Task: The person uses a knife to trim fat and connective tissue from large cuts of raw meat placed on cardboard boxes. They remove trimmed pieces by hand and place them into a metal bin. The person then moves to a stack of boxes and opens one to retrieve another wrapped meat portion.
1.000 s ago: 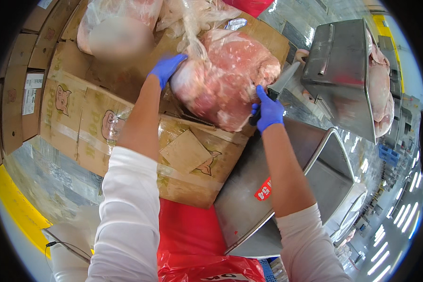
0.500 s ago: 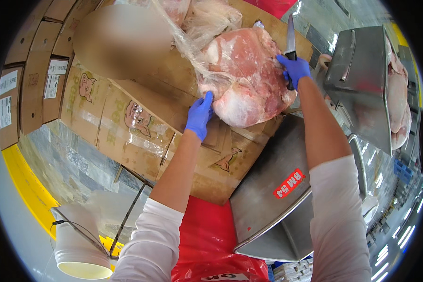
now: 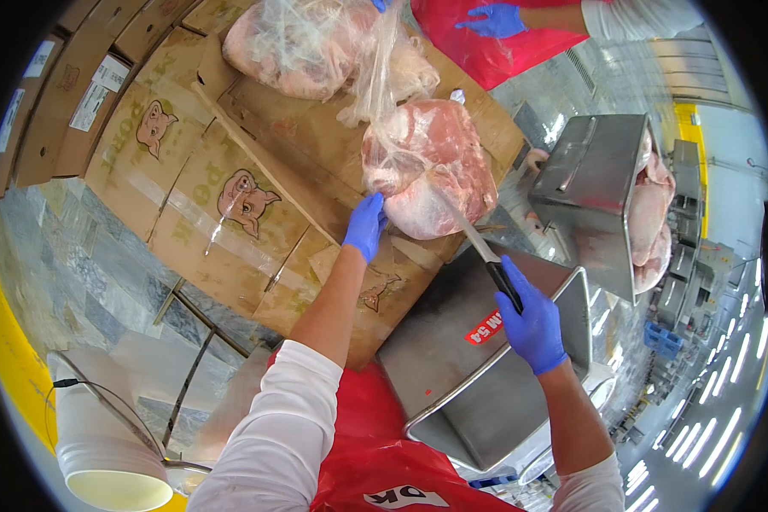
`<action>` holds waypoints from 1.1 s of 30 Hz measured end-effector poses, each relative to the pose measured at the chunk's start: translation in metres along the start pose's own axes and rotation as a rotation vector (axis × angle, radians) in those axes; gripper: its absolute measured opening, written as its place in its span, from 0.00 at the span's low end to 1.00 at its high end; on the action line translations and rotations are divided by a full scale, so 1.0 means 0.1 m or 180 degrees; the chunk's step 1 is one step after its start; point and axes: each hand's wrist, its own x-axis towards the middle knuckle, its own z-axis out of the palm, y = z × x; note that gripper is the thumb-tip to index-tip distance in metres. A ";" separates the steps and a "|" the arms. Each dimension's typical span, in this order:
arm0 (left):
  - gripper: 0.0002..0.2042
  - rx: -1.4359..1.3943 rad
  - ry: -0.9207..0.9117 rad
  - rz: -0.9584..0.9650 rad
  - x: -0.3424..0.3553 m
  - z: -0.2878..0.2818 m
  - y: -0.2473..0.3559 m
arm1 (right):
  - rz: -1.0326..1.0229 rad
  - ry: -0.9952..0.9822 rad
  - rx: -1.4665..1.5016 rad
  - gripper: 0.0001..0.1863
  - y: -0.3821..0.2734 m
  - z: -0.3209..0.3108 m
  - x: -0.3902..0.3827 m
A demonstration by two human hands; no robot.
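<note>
My left hand [image 3: 365, 224], blue-gloved, grips the lower left edge of a large piece of raw pink meat [image 3: 444, 154], where clear plastic wrap [image 3: 375, 77] lies over it. My right hand [image 3: 529, 316], also gloved, is closed on the black handle of a long knife [image 3: 478, 247]; its blade angles up-left onto the meat, its tip seemingly at the surface. The meat rests on an open, flattened cardboard box [image 3: 196, 179] printed with pig heads. More bagged meat [image 3: 290, 47] lies above it.
A co-worker's gloved hand [image 3: 495, 19] and red apron show at the top. Steel bins [image 3: 478, 375] stand below right, and another [image 3: 576, 166] with meat at right. Cardboard cartons [image 3: 68, 102] line the upper left; a white bucket [image 3: 111, 461] is lower left.
My right hand has come down toward me, turning the knife from upright at the meat's right side to pointing up-left onto it. The co-worker's hand has appeared at the top.
</note>
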 end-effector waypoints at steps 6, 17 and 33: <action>0.15 -0.0617 0.0043 0.0065 -0.03 -0.03 -0.34 | -0.0299 -0.0847 -0.2194 0.24 -0.58 -0.23 0.40; 0.22 -0.0283 0.0080 0.0185 -0.14 0.01 -0.24 | -0.0753 -0.1076 -0.2915 0.21 -0.89 -0.15 0.71; 0.31 -0.0254 -0.0105 0.0251 0.02 -0.13 -0.32 | -0.0561 -0.0986 -0.2451 0.25 -0.72 0.17 0.65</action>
